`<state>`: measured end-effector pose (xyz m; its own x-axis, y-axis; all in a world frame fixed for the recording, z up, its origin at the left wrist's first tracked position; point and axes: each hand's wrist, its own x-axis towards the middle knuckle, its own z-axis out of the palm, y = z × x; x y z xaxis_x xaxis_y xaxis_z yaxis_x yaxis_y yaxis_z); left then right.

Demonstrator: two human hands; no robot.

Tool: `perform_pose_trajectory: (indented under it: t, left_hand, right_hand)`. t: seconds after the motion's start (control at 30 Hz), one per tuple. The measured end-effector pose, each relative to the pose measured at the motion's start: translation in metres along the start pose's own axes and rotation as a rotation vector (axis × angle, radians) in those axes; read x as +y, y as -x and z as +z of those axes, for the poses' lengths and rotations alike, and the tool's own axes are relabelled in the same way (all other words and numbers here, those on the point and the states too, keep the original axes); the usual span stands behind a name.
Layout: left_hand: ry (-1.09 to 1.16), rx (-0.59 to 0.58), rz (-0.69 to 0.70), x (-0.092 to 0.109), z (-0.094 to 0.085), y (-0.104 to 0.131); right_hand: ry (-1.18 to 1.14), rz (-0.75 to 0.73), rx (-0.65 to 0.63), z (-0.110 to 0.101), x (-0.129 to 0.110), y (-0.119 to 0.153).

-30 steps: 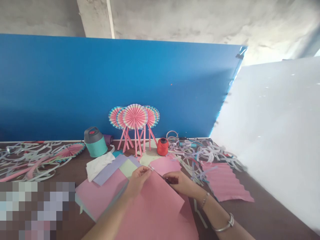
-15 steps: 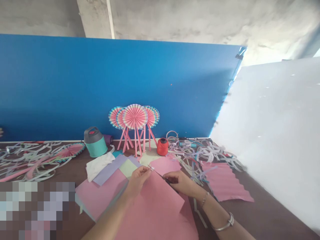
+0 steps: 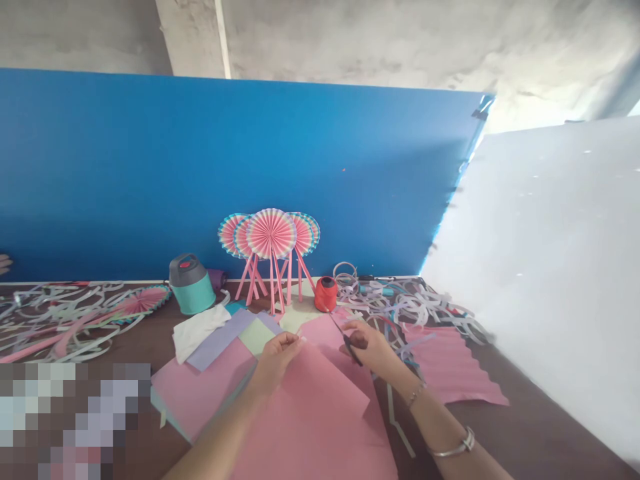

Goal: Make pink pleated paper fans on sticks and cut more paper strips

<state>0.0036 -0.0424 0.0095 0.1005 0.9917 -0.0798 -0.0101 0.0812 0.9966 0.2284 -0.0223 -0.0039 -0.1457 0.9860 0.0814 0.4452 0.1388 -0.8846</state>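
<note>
My left hand (image 3: 278,357) pinches the upper corner of a pink sheet of paper (image 3: 325,387), whose right side lifts off the pink paper under it. A tiny pale bit shows at those fingertips. In my right hand (image 3: 369,347) is a pair of scissors (image 3: 351,345) with dark handles, its blades pointing up and left, apart from the sheet. I cannot tell whether the blades are parted. To the left lie pink, lilac (image 3: 213,348) and pale green (image 3: 257,337) sheets and a crumpled white cloth or tissue (image 3: 200,331).
Pink pleated paper fans (image 3: 271,233) on stick legs stand against the blue board (image 3: 200,167). Near them are a teal container with a dark lid (image 3: 193,287) and a red spool (image 3: 326,295). Curled paper strips (image 3: 410,303) and a pleated pink sheet (image 3: 453,363) lie right. Another person's hand (image 3: 5,263) shows far left.
My right hand has drawn the scissors up and right, away from the paper's corner. My left hand keeps its pinch in place. The other person's hand shows more at the left edge.
</note>
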Motion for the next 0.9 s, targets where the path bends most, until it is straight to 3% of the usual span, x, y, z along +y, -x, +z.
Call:
perform_pose_trajectory:
  t: [0.17,0.27,0.4,0.5,0.77,0.9]
  left_hand:
    - [-0.039,0.007,0.01,0.0,0.0,0.0]
    - [-0.062,-0.009,0.011,0.002,0.001,0.001]
    - [-0.063,-0.035,-0.005,0.005,0.002,0.003]
    - [-0.065,-0.038,-0.01,0.005,0.003,0.003]
    - [-0.061,-0.092,0.034,-0.003,0.001,-0.001]
    - [-0.1,-0.098,0.083,-0.01,0.001,-0.004]
  right_hand:
    - [0.449,0.125,0.278,-0.021,0.0,-0.002]
    - [0.709,0.226,0.286,-0.027,0.0,-0.001]
    - [0.857,0.256,0.238,-0.024,0.001,0.0]
    - [0.842,0.297,0.186,-0.021,0.004,-0.001]
    - [0.661,0.309,0.213,-0.027,0.01,-0.004]
    - [0.475,0.082,0.261,-0.013,-0.002,0.001]
